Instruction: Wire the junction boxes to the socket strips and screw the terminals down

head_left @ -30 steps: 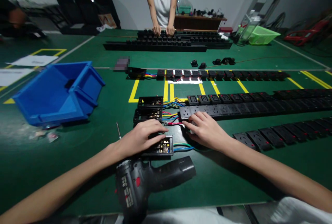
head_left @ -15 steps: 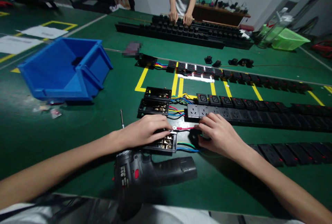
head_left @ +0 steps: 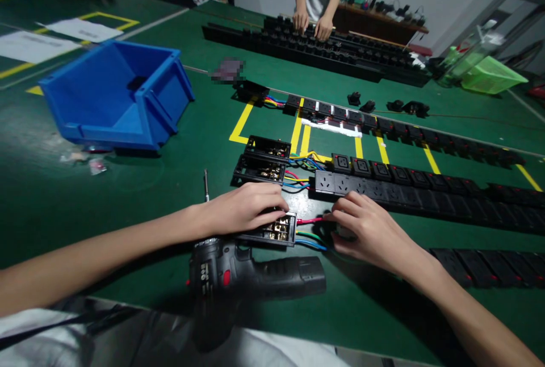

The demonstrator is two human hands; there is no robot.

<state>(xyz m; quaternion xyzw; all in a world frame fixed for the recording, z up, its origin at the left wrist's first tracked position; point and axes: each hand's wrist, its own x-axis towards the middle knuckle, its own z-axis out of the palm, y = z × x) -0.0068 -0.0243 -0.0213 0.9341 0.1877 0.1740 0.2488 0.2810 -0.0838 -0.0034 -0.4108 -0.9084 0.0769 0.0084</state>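
My left hand (head_left: 258,208) lies over the nearest black terminal box (head_left: 281,235), its bent fingers gripping the upper edge. Brass terminals show inside the box. My right hand (head_left: 364,224) pinches a red wire (head_left: 311,220), whose tip reaches the box's right edge; how far it goes in is hidden by the left fingers. Green and blue wires (head_left: 313,241) also run from the box, passing under the right hand. Just below lies a black power drill (head_left: 255,276), and its long bit (head_left: 206,185) sticks out beyond my left wrist.
Two wired terminal boxes (head_left: 261,169) and socket strips (head_left: 392,190) lie beyond my hands. More sockets (head_left: 485,268) are at the right. A blue bin (head_left: 106,123) stands left. Across the green table, another person's hands (head_left: 313,25) touch black parts. A green basket (head_left: 489,76) sits far right.
The red wire's ring end, visible before at my left fingertips, has moved to the box's edge and is now hidden. The whole view has shifted slightly.
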